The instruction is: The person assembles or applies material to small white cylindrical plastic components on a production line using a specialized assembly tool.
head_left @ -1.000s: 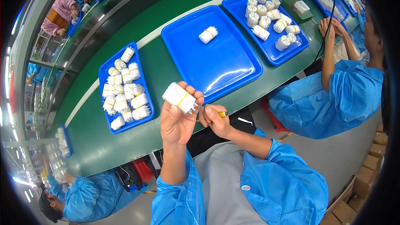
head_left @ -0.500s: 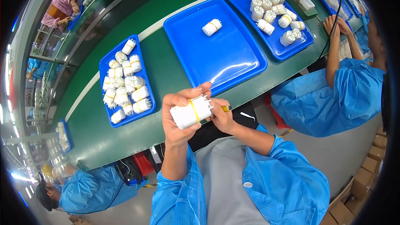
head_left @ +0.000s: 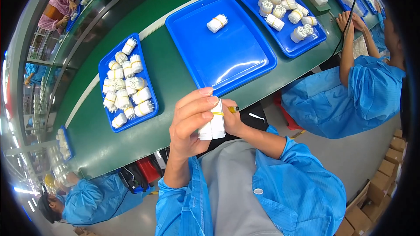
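My left hand (head_left: 186, 124) is closed round a bundle of white cylindrical parts (head_left: 213, 126) with a yellow band about its middle. It holds the bundle nearly upright, just off the near edge of the green bench (head_left: 165, 85). My right hand (head_left: 232, 121) is close behind the bundle, its fingers partly hidden by it. From that hand sticks out the yellow and dark end of a slim tool (head_left: 234, 109); the tool's rest is hidden. Beyond, a similar banded bundle (head_left: 217, 23) lies on its side in the middle blue tray (head_left: 210, 59).
A blue tray (head_left: 150, 85) full of banded bundles stands at the left; another, also loaded, sits at the right (head_left: 286, 43). A black cable (head_left: 352, 6) hangs beside it. Co-workers in blue sit at right (head_left: 337, 100) and lower left (head_left: 98, 199). Cardboard boxes (head_left: 377, 181) stand far right.
The bundle in my left hand has turned from a slant, with its pins toward the right hand, to nearly upright. My left fingers now cover more of its front.
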